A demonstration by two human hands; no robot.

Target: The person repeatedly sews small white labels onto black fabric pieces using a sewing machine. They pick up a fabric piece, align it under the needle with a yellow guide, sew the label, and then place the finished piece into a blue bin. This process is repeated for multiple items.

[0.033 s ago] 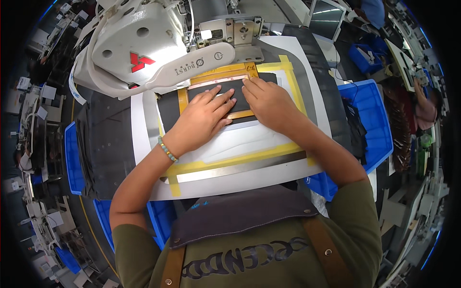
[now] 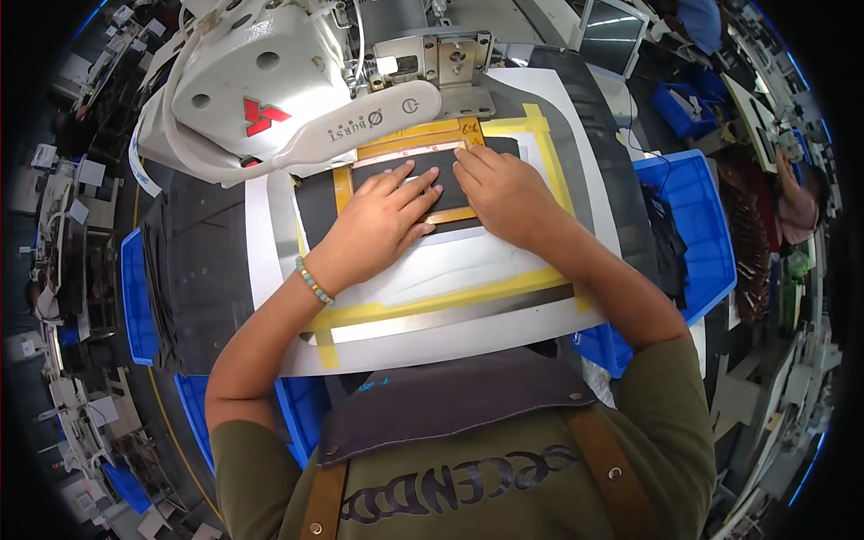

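Note:
My left hand (image 2: pixel 382 216) lies flat with fingers spread, across a dark piece of cloth (image 2: pixel 409 191) and the left part of an amber rectangular frame (image 2: pixel 344 187). A beaded bracelet (image 2: pixel 313 281) circles that wrist. On the frame's right side rests my right hand (image 2: pixel 506 196), its fingers stretched out close together and their tips near the upper right corner. It covers much of that side. The cloth shows inside the frame and also beyond its left edge. Beneath is a white sheet (image 2: pixel 432 274) bordered with yellow tape (image 2: pixel 450 292).
A white sewing machine head (image 2: pixel 270 81) and a pale grey lamp arm (image 2: pixel 360 121) overhang the frame's far edge. Blue bins (image 2: pixel 711 225) with dark cloth stand at both sides. A screen (image 2: pixel 612 36) is at the far right. Another person's arm (image 2: pixel 796 193) shows at the right.

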